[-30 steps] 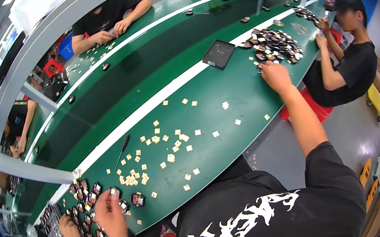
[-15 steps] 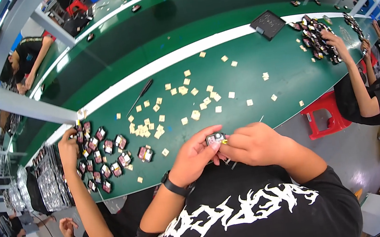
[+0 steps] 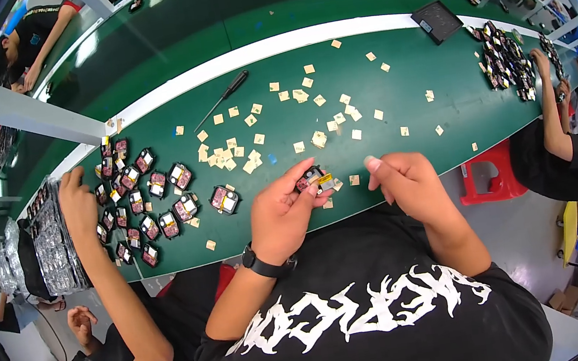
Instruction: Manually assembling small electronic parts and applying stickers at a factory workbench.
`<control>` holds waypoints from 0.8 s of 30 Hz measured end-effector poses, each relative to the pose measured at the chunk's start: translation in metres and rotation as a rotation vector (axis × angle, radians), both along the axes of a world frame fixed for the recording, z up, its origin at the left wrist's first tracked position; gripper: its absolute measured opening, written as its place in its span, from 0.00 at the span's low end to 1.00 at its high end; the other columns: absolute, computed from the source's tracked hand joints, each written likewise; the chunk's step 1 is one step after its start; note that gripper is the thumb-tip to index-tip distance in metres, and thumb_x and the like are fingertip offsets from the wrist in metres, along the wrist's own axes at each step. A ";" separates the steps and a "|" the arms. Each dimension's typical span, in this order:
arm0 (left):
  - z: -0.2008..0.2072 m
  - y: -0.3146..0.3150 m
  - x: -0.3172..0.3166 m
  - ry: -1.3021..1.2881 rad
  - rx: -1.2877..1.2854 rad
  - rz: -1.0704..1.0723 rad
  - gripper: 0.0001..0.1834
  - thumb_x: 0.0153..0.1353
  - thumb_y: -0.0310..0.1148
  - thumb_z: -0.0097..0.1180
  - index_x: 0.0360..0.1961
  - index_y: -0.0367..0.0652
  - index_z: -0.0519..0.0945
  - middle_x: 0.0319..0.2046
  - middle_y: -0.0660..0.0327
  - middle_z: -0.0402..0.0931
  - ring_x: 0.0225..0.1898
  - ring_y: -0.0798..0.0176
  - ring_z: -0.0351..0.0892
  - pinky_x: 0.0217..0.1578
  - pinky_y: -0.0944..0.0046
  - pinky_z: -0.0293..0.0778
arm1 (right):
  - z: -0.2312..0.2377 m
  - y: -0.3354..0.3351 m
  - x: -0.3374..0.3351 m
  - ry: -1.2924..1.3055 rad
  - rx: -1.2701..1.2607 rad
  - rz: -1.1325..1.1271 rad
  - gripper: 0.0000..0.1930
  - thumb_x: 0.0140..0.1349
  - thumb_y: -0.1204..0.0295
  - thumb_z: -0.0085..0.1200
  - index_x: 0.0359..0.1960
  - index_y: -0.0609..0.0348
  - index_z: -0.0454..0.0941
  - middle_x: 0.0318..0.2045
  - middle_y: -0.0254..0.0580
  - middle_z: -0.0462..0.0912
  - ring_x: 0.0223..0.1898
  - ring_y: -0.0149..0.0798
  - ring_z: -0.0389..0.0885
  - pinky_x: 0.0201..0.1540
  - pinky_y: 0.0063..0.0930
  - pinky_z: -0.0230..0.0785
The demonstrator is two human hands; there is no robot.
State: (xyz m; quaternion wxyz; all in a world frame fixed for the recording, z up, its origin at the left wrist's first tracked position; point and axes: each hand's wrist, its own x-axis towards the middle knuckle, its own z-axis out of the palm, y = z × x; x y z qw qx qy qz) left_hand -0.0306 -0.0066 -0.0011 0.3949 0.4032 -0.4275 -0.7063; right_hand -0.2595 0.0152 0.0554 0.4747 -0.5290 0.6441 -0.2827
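At a green table, a left hand pinches 1 small device, apparently for steadiness, near a right hand, fingers half-curled, any contents hidden.

The head view looks steeply down from close above; left hand and right hand sit mid-frame; the green table bends across the upper half.
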 end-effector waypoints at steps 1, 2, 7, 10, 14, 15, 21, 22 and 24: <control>0.002 0.000 0.000 0.002 0.003 0.005 0.23 0.71 0.19 0.51 0.66 0.28 0.69 0.50 0.46 0.80 0.47 0.56 0.86 0.48 0.65 0.83 | -0.003 0.002 0.003 -0.297 0.119 -0.104 0.19 0.76 0.63 0.50 0.32 0.66 0.81 0.16 0.37 0.74 0.19 0.25 0.66 0.22 0.24 0.57; 0.003 0.000 0.000 -0.017 0.004 0.002 0.22 0.71 0.19 0.51 0.65 0.28 0.70 0.50 0.47 0.80 0.46 0.56 0.86 0.47 0.65 0.83 | -0.006 0.004 0.006 -0.594 0.240 -0.208 0.20 0.77 0.61 0.48 0.34 0.66 0.81 0.17 0.35 0.75 0.19 0.24 0.66 0.21 0.21 0.55; 0.007 -0.003 0.001 -0.026 0.034 -0.010 0.21 0.71 0.18 0.50 0.64 0.29 0.72 0.48 0.48 0.80 0.46 0.57 0.87 0.47 0.66 0.83 | -0.025 0.035 0.026 -1.007 0.323 -0.273 0.17 0.79 0.61 0.42 0.55 0.63 0.71 0.27 0.36 0.78 0.22 0.25 0.68 0.24 0.21 0.60; 0.008 -0.005 0.001 -0.007 0.022 -0.030 0.22 0.70 0.18 0.50 0.65 0.29 0.71 0.48 0.49 0.81 0.45 0.58 0.87 0.46 0.66 0.83 | -0.025 0.058 0.030 -0.702 0.392 -0.018 0.17 0.79 0.63 0.41 0.60 0.62 0.69 0.30 0.36 0.80 0.25 0.24 0.71 0.30 0.18 0.65; 0.007 -0.006 0.001 -0.088 0.009 -0.029 0.21 0.71 0.19 0.50 0.65 0.30 0.71 0.49 0.49 0.80 0.46 0.59 0.86 0.47 0.66 0.83 | -0.011 0.035 0.028 -0.497 0.349 -0.022 0.16 0.78 0.65 0.41 0.59 0.62 0.68 0.29 0.39 0.82 0.22 0.22 0.70 0.26 0.18 0.64; 0.004 -0.006 0.001 -0.109 -0.023 -0.023 0.21 0.71 0.19 0.50 0.65 0.30 0.72 0.49 0.49 0.80 0.46 0.59 0.86 0.47 0.67 0.83 | -0.008 0.031 0.032 -0.491 0.348 -0.024 0.16 0.78 0.65 0.41 0.59 0.62 0.68 0.29 0.39 0.82 0.22 0.22 0.70 0.26 0.18 0.64; -0.005 -0.004 0.003 -0.077 -0.155 0.046 0.20 0.72 0.20 0.49 0.64 0.31 0.72 0.54 0.51 0.79 0.53 0.60 0.82 0.54 0.63 0.81 | -0.011 0.022 0.049 -0.662 0.436 -0.073 0.12 0.78 0.63 0.42 0.48 0.60 0.70 0.23 0.44 0.81 0.13 0.25 0.66 0.17 0.19 0.57; -0.004 -0.004 0.003 -0.075 -0.156 0.051 0.20 0.72 0.20 0.49 0.64 0.31 0.72 0.54 0.51 0.79 0.53 0.60 0.82 0.54 0.63 0.81 | -0.011 0.020 0.053 -0.659 0.430 -0.119 0.12 0.77 0.63 0.44 0.44 0.60 0.71 0.21 0.44 0.80 0.11 0.25 0.64 0.15 0.20 0.54; -0.001 -0.007 0.004 0.060 -0.051 0.082 0.20 0.73 0.21 0.48 0.64 0.33 0.72 0.56 0.51 0.78 0.56 0.60 0.80 0.56 0.61 0.80 | -0.015 0.016 0.054 -0.700 0.438 -0.157 0.12 0.77 0.63 0.45 0.42 0.60 0.71 0.20 0.44 0.80 0.11 0.25 0.63 0.14 0.20 0.53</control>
